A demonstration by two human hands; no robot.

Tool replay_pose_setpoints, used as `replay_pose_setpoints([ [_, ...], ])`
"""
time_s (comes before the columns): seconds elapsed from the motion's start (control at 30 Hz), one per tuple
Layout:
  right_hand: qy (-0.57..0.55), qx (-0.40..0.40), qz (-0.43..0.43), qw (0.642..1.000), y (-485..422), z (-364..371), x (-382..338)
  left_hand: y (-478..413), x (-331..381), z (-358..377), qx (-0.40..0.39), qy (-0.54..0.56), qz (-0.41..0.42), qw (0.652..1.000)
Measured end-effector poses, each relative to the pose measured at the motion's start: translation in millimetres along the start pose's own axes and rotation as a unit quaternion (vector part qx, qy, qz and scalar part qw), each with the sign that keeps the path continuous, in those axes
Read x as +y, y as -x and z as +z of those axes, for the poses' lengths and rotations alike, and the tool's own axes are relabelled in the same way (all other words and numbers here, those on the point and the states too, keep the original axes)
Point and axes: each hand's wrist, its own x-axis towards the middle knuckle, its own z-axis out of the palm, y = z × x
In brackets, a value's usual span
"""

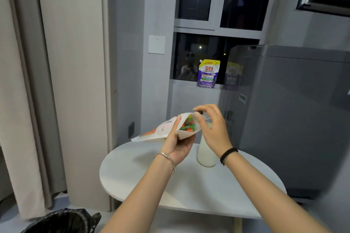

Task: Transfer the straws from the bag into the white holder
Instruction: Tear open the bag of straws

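The bag (166,130) is a flat white paper-like pouch with a small printed figure and an orange patch on its side. It is held in the air over the far edge of the tabletop (144,178), lying nearly level with its open mouth turned toward the camera. Inside the mouth shows a packed bundle of straws (187,125), seen end-on as small bright dots of green, orange, red, yellow and blue.

The left hand (177,143) cups the bag from below near its mouth, palm up, thumb pressed along the mouth's left rim, fingers closed around the underside. The right hand (211,128) is at the mouth's right side, its thumb and fingers curled narrowly toward the upper right corner of the opening; whether they pinch the rim or a straw cannot be told.

The white holder (206,154) is a tall, smooth, matte cylinder standing upright near the far right edge of the tabletop, mostly behind the right hand and wrist; its contents are hidden.

The tabletop is a smooth, pale grey, rounded slab. A thin metal bangle (166,159) circles the left wrist, a black band (228,154) the right. A bin lined with a crinkled black plastic bag (62,221) stands on the floor at lower left.
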Motion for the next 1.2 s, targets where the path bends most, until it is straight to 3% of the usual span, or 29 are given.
replay_pose_setpoints([
  [0.07, -0.149, 0.050, 0.141, 0.977, 7.2, 5.5, 4.5, -6.0, -4.0, -5.7, 0.001, -0.066, 0.058, 0.996],
  [0.13, -0.331, 0.062, 0.301, 0.892, 12.9, 13.6, 11.3, -11.7, -10.4, -12.6, 0.015, -0.179, 0.115, 0.977],
  [0.2, -0.449, 0.060, 0.390, 0.802, 18.4, 21.7, 24.7, -19.1, -19.0, -23.4, 0.040, -0.280, 0.175, 0.943],
  [0.3, -0.535, 0.084, 0.449, 0.711, 23.8, 33.4, 46.0, -27.3, -27.5, -38.7, 0.069, -0.392, 0.261, 0.880],
  [0.4, -0.579, 0.080, 0.478, 0.656, 28.9, 48.8, 69.2, -33.6, -33.6, -51.3, 0.077, -0.454, 0.265, 0.847],
  [0.53, -0.682, 0.012, 0.487, 0.545, 37.6, 66.4, 92.0, -41.5, -31.1, -56.4, 0.018, -0.434, 0.228, 0.871],
  [0.57, -0.701, -0.005, 0.475, 0.531, 38.5, 69.9, 98.4, -47.1, -29.0, -56.5, 0.002, -0.425, 0.219, 0.878],
  [0.6, -0.707, -0.009, 0.468, 0.530, 40.8, 72.2, 106.0, -50.4, -29.5, -57.0, -0.002, -0.423, 0.215, 0.880],
  [0.67, -0.683, 0.008, 0.459, 0.567, 38.3, 80.3, 116.6, -61.2, -32.9, -59.5, 0.025, -0.413, 0.229, 0.881],
  [0.73, -0.682, 0.031, 0.455, 0.572, 35.0, 90.2, 118.3, -71.3, -38.4, -64.5, 0.077, -0.380, 0.248, 0.888],
  [0.77, -0.657, 0.060, 0.456, 0.597, 33.5, 96.5, 120.5, -76.6, -39.4, -67.5, 0.100, -0.363, 0.252, 0.892],
  [0.87, -0.537, 0.127, 0.447, 0.704, 33.9, 105.8, 127.6, -90.9, -32.8, -79.2, 0.122, -0.308, 0.243, 0.912],
  [0.93, -0.438, 0.105, 0.402, 0.797, 35.5, 105.0, 129.5, -94.0, -27.3, -87.4, 0.120, -0.266, 0.211, 0.933],
  [1.0, -0.353, 0.063, 0.351, 0.865, 37.5, 105.8, 132.1, -96.1, -24.4, -96.7, 0.118, -0.215, 0.157, 0.957],
  [1.1, -0.320, 0.060, 0.324, 0.888, 38.9, 106.1, 132.0, -96.0, -22.8, -106.6, 0.089, -0.138, 0.076, 0.984],
  [1.2, -0.366, 0.086, 0.350, 0.858, 39.3, 101.5, 133.3, -96.5, -20.4, -112.4, 0.063, -0.168, 0.065, 0.982],
])
